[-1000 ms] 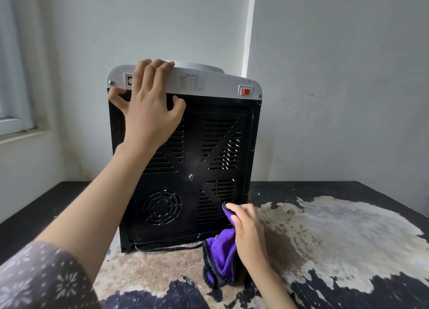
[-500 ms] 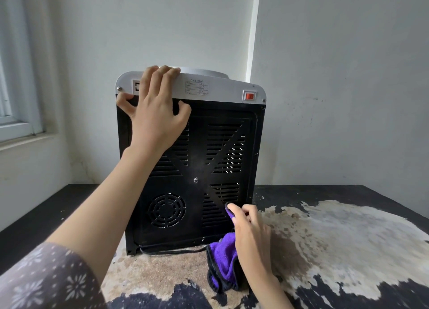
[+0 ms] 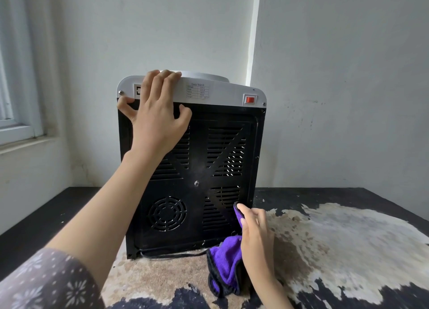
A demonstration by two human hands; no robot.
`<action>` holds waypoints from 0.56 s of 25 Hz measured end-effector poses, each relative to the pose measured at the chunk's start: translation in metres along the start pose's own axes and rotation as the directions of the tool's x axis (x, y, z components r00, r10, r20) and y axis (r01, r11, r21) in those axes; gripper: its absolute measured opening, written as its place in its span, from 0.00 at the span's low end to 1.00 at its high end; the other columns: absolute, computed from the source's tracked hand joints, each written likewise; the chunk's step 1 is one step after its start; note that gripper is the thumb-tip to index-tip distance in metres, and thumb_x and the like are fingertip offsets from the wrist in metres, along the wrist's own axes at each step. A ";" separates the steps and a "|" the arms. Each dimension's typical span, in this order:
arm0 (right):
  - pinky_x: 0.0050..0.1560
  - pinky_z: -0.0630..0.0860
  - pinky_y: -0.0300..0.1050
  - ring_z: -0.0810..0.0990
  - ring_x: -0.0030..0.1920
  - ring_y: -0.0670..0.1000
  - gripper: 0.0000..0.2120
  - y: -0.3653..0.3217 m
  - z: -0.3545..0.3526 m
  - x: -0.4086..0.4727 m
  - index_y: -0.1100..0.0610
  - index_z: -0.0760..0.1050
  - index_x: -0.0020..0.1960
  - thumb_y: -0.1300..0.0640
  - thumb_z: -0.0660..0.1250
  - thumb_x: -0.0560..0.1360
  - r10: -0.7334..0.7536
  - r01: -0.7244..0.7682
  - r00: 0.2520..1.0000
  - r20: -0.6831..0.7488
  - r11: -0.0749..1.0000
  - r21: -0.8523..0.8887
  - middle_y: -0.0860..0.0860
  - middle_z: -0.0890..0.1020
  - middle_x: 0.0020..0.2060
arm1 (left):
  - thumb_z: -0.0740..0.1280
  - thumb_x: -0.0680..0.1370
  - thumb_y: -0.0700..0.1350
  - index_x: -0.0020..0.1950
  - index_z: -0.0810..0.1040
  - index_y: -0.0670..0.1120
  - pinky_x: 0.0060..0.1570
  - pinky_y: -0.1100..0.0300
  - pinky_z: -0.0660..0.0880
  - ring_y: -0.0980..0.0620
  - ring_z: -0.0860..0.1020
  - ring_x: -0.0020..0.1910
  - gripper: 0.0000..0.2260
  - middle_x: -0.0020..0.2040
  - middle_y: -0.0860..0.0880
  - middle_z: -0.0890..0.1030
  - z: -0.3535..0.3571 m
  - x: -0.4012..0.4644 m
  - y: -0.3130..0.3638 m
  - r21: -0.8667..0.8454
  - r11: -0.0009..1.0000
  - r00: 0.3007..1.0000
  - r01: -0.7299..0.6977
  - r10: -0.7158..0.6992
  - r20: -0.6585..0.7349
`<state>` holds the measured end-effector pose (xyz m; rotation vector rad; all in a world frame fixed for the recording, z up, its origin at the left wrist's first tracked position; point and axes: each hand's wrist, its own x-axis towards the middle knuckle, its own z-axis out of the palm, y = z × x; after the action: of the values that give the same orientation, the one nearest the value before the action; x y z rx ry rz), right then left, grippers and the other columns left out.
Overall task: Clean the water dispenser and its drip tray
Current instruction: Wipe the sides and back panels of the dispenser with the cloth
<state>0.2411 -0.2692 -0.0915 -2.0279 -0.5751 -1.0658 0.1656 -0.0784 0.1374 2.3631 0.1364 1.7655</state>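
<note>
A person wiped the back of a dispenser [image 3: 195,165] that stood on a worn table [image 3: 348,239] in a corner, its vented black rear panel turned toward the camera. The left hand [image 3: 155,116] lay spread flat on the upper left of the unit, fingers straight and reaching over the white top edge, thumb out to the side, apparently steadying it. The right hand [image 3: 255,234] gripped a purple cloth [image 3: 225,267], pressing its upper fold against the panel's lower right vents while the rest bunched on the table.

The step in hand looked like the rear panel wipe, low on the right. The next move would likely call for drawing the cloth across the slats while the left hand braced the unit against sliding. The drip tray was out of sight, presumably on the far side.

A white label [image 3: 197,91] near the top read "Data Teknik"; its smaller rows were too fine to read. A red switch [image 3: 249,99] sat to its right.
</note>
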 end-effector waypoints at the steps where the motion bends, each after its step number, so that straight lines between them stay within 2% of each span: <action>1: 0.33 0.78 0.53 0.75 0.35 0.47 0.30 -0.004 0.001 0.000 0.44 0.68 0.59 0.72 0.70 0.69 -0.029 0.029 1.000 0.010 0.999 -0.032 0.47 0.74 0.46 | 0.55 0.72 0.50 0.70 0.65 0.51 0.68 0.39 0.53 0.54 0.56 0.73 0.26 0.69 0.53 0.66 0.000 0.000 0.000 0.000 1.000 1.000 0.000 0.000 -0.001; 4: 0.36 0.77 0.50 0.75 0.38 0.46 0.28 -0.019 0.005 -0.001 0.46 0.69 0.59 0.70 0.72 0.68 -0.101 0.103 0.993 0.053 0.994 -0.040 0.45 0.74 0.47 | 0.56 0.72 0.50 0.71 0.65 0.51 0.67 0.39 0.52 0.54 0.56 0.73 0.26 0.69 0.53 0.66 0.001 0.000 -0.001 0.007 1.000 1.000 -0.007 0.007 -0.002; 6: 0.37 0.78 0.49 0.73 0.41 0.44 0.24 -0.017 0.006 0.000 0.44 0.67 0.60 0.68 0.67 0.72 -0.104 0.102 0.990 0.092 0.994 0.026 0.41 0.69 0.49 | 0.55 0.72 0.50 0.71 0.64 0.51 0.67 0.39 0.52 0.54 0.55 0.73 0.26 0.69 0.53 0.66 0.001 0.001 -0.001 0.010 1.000 1.000 -0.006 0.006 0.002; 9: 0.42 0.75 0.37 0.72 0.42 0.42 0.18 -0.004 0.002 -0.003 0.44 0.67 0.62 0.60 0.58 0.76 -0.174 0.172 0.982 0.070 0.984 0.036 0.38 0.67 0.49 | 0.55 0.72 0.50 0.72 0.62 0.52 0.66 0.39 0.50 0.55 0.53 0.74 0.27 0.71 0.54 0.64 0.001 -0.003 -0.002 0.054 0.998 1.000 -0.014 0.013 0.025; 10: 0.46 0.73 0.32 0.72 0.45 0.41 0.16 -0.002 0.002 -0.005 0.46 0.66 0.63 0.57 0.56 0.77 -0.146 0.143 0.989 0.039 0.987 0.068 0.37 0.67 0.50 | 0.55 0.72 0.50 0.73 0.61 0.52 0.66 0.39 0.50 0.55 0.53 0.74 0.28 0.71 0.55 0.63 0.000 -0.003 -0.004 0.068 0.997 0.999 -0.030 0.028 0.034; 12: 0.55 0.64 0.23 0.70 0.53 0.39 0.19 -0.001 0.001 -0.006 0.52 0.66 0.67 0.54 0.52 0.77 0.047 -0.040 0.998 -0.029 0.975 0.218 0.41 0.68 0.55 | 0.55 0.72 0.49 0.73 0.60 0.52 0.65 0.40 0.50 0.55 0.54 0.74 0.28 0.71 0.55 0.64 -0.004 -0.003 -0.007 0.097 0.994 0.998 -0.057 0.053 0.044; 14: 0.58 0.59 0.20 0.67 0.58 0.40 0.23 0.002 -0.004 -0.003 0.60 0.66 0.69 0.53 0.53 0.77 0.208 -0.168 0.973 -0.098 0.935 0.313 0.49 0.68 0.60 | 0.56 0.72 0.49 0.73 0.61 0.52 0.65 0.41 0.50 0.55 0.55 0.74 0.27 0.71 0.55 0.64 -0.005 -0.001 -0.006 0.119 0.991 0.997 -0.059 0.053 0.054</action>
<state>0.2390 -0.2742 -0.0934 -1.6951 -0.4362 -0.9242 0.1608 -0.0721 0.1365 2.5174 0.1757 1.7673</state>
